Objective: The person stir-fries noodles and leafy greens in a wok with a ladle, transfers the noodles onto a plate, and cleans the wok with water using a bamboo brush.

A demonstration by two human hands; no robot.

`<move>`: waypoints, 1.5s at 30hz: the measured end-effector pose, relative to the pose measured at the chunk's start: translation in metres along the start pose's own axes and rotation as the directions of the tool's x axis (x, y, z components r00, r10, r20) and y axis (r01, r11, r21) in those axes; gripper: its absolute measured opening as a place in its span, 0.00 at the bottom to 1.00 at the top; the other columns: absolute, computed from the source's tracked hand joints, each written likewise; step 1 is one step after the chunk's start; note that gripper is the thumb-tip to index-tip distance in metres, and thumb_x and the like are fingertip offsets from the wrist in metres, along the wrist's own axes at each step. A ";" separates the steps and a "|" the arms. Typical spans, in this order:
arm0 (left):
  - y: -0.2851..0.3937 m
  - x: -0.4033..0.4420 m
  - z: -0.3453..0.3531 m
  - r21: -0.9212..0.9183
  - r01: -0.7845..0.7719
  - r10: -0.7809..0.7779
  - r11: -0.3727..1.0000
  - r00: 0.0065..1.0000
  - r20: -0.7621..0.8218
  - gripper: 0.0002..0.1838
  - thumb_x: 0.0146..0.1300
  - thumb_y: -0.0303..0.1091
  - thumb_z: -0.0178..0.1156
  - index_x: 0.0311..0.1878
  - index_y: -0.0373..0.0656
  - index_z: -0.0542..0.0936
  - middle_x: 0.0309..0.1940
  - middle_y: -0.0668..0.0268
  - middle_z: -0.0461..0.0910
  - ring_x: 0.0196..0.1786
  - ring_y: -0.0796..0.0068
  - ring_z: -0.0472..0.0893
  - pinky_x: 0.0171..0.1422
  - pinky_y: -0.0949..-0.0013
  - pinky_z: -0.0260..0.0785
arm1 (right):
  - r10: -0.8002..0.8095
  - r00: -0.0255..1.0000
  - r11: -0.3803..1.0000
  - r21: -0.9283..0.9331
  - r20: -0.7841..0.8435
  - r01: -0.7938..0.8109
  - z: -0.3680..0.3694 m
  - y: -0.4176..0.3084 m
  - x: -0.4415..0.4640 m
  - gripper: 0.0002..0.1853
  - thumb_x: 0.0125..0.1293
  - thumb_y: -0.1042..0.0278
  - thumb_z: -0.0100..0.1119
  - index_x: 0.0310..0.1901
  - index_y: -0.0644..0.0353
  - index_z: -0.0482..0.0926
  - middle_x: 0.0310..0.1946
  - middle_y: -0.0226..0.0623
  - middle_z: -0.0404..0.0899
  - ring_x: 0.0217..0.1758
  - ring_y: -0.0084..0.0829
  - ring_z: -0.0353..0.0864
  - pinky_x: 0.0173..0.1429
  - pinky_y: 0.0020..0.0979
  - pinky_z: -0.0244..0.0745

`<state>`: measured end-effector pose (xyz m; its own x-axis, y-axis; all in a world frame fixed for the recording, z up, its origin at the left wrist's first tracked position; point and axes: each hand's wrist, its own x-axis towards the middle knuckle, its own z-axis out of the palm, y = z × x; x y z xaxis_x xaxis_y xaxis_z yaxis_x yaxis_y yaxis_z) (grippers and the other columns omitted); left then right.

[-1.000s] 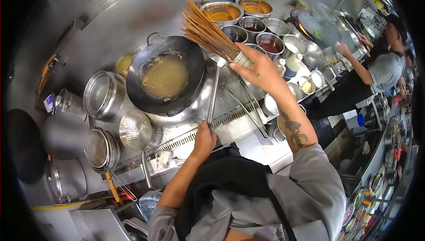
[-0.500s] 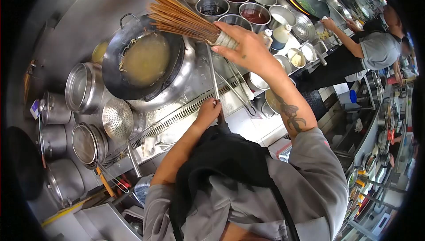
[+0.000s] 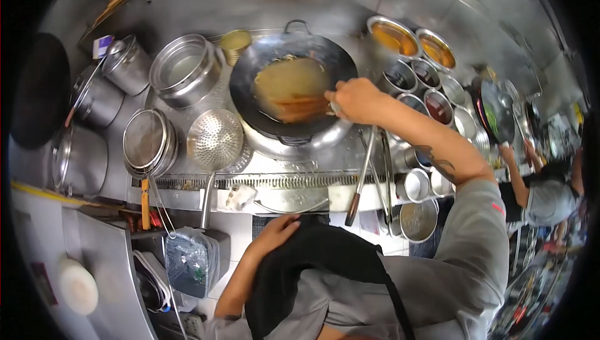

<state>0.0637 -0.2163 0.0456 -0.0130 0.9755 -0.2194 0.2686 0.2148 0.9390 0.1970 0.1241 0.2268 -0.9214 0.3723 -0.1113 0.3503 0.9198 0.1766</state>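
My right hand [image 3: 357, 99] is closed around the bound end of a bamboo wok brush [image 3: 297, 102]. The bristles, blurred by motion, are down in the cloudy liquid inside the black wok [image 3: 247, 93]. Some noodle-like scraps cling to the wok wall at the liquid's edge. Near my apron, at the front edge of the stove, my left hand [image 3: 279, 230] holds nothing, its fingers loosely extended. A long-handled tool, perhaps a ladle [image 3: 364, 180], lies right of the wok with its wooden grip over the front edge; its head is hidden behind my right arm.
Left of the wok are a perforated skimmer [image 3: 214, 140], stacked strainers [image 3: 145, 140] and a metal pot [image 3: 184, 71]. Bowls of sauces [image 3: 439, 105] and oil [image 3: 392, 37] stand to the right. A lined bin [image 3: 190, 265] sits below. A co-worker [image 3: 544, 190] is at another wok.
My right hand has brought the brush from above the bowls down into the wok. My left hand has let go of the long handle and drawn back to my apron. The view has turned.
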 end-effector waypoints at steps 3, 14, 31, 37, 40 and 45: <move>-0.060 -0.059 -0.019 -0.161 0.271 -0.303 0.949 0.927 -0.222 0.20 0.65 0.43 0.58 0.51 0.37 0.78 0.34 0.60 0.81 0.38 0.71 0.79 0.43 0.69 0.70 | -0.187 0.945 0.981 0.009 0.268 0.192 0.030 -0.008 0.081 0.17 0.54 0.58 0.62 0.42 0.60 0.81 0.37 0.49 0.82 0.43 0.47 0.82 0.48 0.42 0.76; -0.249 -0.329 0.123 -0.247 0.869 -0.894 0.429 0.369 -0.254 0.16 0.62 0.39 0.54 0.38 0.32 0.79 0.27 0.51 0.79 0.28 0.57 0.80 0.32 0.58 0.73 | 0.131 0.982 0.976 0.155 0.133 -0.151 0.061 -0.014 0.215 0.21 0.54 0.51 0.64 0.38 0.63 0.82 0.36 0.51 0.82 0.43 0.50 0.82 0.50 0.44 0.76; -0.212 -0.206 -0.007 -0.614 0.443 -0.749 0.654 0.493 -0.442 0.12 0.61 0.38 0.55 0.35 0.37 0.80 0.21 0.64 0.77 0.18 0.78 0.74 0.19 0.73 0.67 | 0.307 0.951 0.918 0.247 0.047 -0.309 0.056 -0.032 0.235 0.24 0.55 0.51 0.61 0.36 0.70 0.80 0.36 0.57 0.81 0.40 0.48 0.84 0.45 0.44 0.77; -0.273 -0.232 0.031 -0.307 0.689 -0.745 0.657 0.527 -0.410 0.16 0.59 0.39 0.52 0.25 0.34 0.78 0.15 0.57 0.74 0.18 0.69 0.74 0.23 0.62 0.66 | 0.184 0.977 0.912 0.351 0.108 -0.211 0.057 -0.052 0.200 0.20 0.56 0.54 0.58 0.32 0.67 0.82 0.27 0.53 0.81 0.36 0.47 0.84 0.43 0.41 0.78; -0.280 -0.231 0.031 -0.381 0.719 -0.813 0.581 0.489 -0.318 0.17 0.58 0.40 0.51 0.25 0.34 0.78 0.16 0.55 0.75 0.19 0.66 0.75 0.25 0.60 0.68 | 0.070 0.955 0.950 0.273 0.287 -0.152 0.037 -0.056 0.135 0.20 0.55 0.52 0.58 0.33 0.66 0.82 0.27 0.51 0.82 0.37 0.48 0.83 0.44 0.41 0.78; -0.311 -0.228 0.042 -0.659 0.616 -0.898 0.431 0.362 -0.249 0.19 0.58 0.41 0.49 0.25 0.33 0.78 0.17 0.54 0.75 0.21 0.62 0.76 0.29 0.59 0.70 | 0.171 0.895 0.981 0.010 0.413 -0.192 0.027 -0.004 0.128 0.22 0.53 0.49 0.61 0.36 0.63 0.83 0.35 0.54 0.81 0.42 0.49 0.82 0.48 0.42 0.77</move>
<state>0.0238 -0.5078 -0.2070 -0.4856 0.1723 -0.8570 -0.5269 0.7246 0.4442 0.0819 0.1716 0.1855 -0.6948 0.5417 -0.4731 0.5225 0.8322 0.1854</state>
